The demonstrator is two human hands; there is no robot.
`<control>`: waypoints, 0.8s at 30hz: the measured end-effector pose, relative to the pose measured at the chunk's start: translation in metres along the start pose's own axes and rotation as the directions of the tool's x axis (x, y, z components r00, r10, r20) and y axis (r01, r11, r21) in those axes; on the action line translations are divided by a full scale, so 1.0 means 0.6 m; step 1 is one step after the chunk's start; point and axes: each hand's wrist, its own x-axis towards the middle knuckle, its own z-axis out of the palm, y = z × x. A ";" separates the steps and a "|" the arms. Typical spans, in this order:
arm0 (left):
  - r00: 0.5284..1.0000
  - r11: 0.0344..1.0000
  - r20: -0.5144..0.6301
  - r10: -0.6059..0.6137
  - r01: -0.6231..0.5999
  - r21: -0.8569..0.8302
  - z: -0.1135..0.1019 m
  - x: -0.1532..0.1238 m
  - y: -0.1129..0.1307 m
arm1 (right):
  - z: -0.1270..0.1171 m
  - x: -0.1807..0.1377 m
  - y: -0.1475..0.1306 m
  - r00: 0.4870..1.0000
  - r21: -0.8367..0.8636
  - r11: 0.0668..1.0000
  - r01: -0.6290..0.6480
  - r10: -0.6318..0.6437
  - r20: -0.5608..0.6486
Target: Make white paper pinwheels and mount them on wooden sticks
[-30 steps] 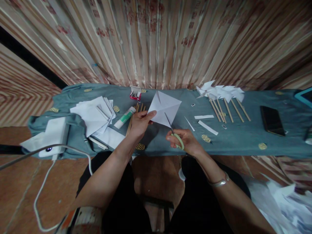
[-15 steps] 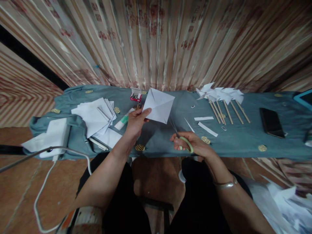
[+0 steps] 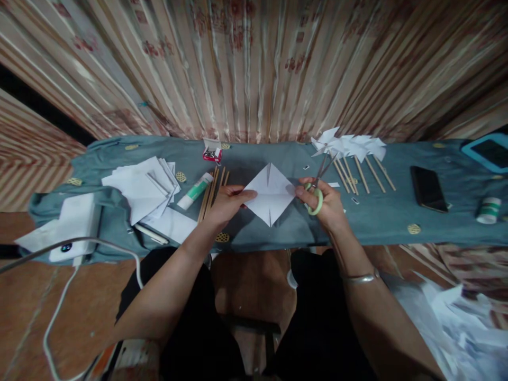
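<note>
White paper square (image 3: 270, 196), slit at top and bottom corners, mid-frame. Left hand (image 3: 229, 203): grip closed on its left corner. Right hand (image 3: 327, 203): grip pinches right corner, also carries green-handled scissors (image 3: 319, 203), blades parted, tips up. Left of centre: wooden sticks (image 3: 211, 193), glue stick (image 3: 195, 191), paper stack (image 3: 138, 185). Right of centre: stick-mounted paper pinwheels (image 3: 351, 145). Farther right: phone (image 3: 428, 189). Cloth-covered table (image 3: 381, 222) beneath.

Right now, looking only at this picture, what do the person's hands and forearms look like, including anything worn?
The left hand and right hand wear no gloves. Both forearms are mostly bare. A silver-coloured bangle circles the right forearm; the left wrist shows none.
</note>
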 end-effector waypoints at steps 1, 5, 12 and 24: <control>1.000 1.000 0.012 -0.012 0.012 0.011 0.002 -0.002 0.000 | 0.002 0.000 -0.001 1.000 -0.005 1.000 0.001 -0.001 0.020; 0.997 0.997 0.052 -0.055 0.052 0.050 0.005 -0.006 -0.001 | 0.007 -0.003 -0.007 0.995 -0.027 1.000 -0.014 0.017 0.094; 0.998 0.998 0.015 -0.059 0.059 -0.008 0.007 -0.004 -0.005 | 0.008 -0.007 -0.007 0.981 -0.081 0.996 -0.041 0.056 0.187; 0.998 0.952 -0.039 -0.039 0.025 -0.306 0.018 -0.005 0.008 | 0.021 -0.011 -0.002 0.986 -0.057 0.996 -0.067 0.075 0.149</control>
